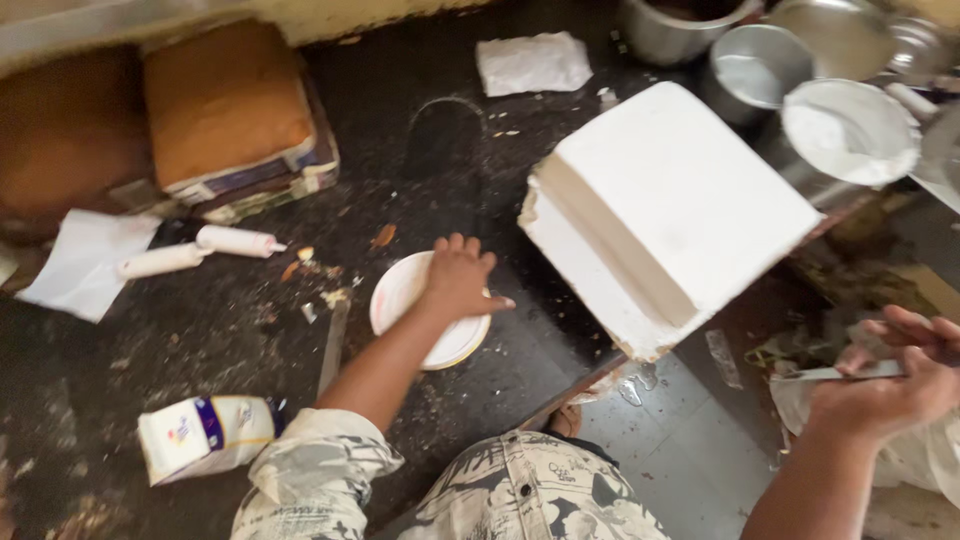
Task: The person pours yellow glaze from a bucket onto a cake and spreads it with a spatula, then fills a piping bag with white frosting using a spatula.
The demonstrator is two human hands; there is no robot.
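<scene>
The left hand lies open, palm down, on a white plate on the dark desk. The right hand grips a knife, beside the white cake.

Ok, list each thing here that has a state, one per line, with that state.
left hand: palm down on the white round board
right hand: closed on a flat metal blade
white frosted square cake: fully iced, at the counter edge
brown sponge slab: un-iced, on stacked boards
steel bowl: holds white cream
white carton: lying on its side
</scene>
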